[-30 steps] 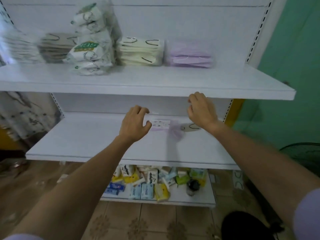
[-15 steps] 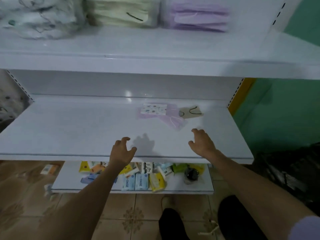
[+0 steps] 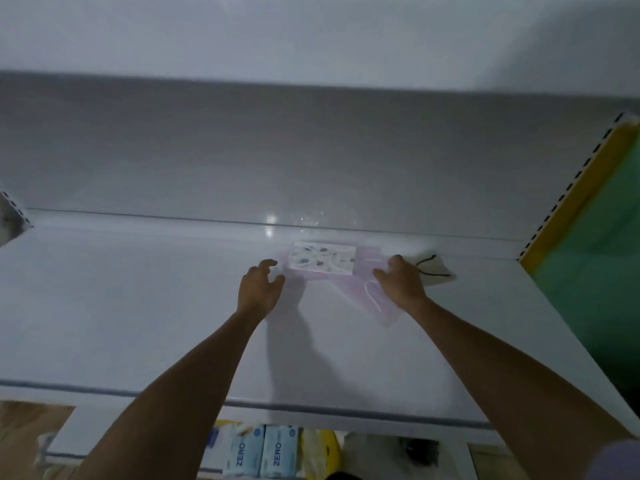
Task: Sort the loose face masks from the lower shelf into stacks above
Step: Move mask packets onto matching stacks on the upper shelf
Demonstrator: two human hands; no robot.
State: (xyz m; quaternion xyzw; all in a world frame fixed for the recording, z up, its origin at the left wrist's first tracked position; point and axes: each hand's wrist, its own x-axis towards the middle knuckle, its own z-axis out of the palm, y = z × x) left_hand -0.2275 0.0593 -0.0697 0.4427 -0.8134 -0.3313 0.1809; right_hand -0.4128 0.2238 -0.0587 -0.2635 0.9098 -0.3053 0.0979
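Three loose masks lie near the back of the white lower shelf (image 3: 138, 306). A patterned white mask (image 3: 322, 258) lies on top of a pale purple mask (image 3: 353, 289). To their right sits a cream mask with a black ear loop (image 3: 437, 268). My left hand (image 3: 259, 289) hovers at the left edge of the purple mask with its fingers loosely spread. My right hand (image 3: 401, 282) rests on the right part of the purple mask and covers part of the cream one. Whether its fingers pinch anything is hidden.
The underside of the upper shelf (image 3: 311, 39) fills the top of the view. Below the lower shelf's front edge stand blue packs marked ZERO (image 3: 259, 452) and yellow packets (image 3: 322, 452). A yellow strip (image 3: 585, 188) and a green wall (image 3: 609, 237) bound the right side.
The view dropped and closed in on the lower shelf. Both hands drew back to its front edge, then reached forward to the masks at the back.
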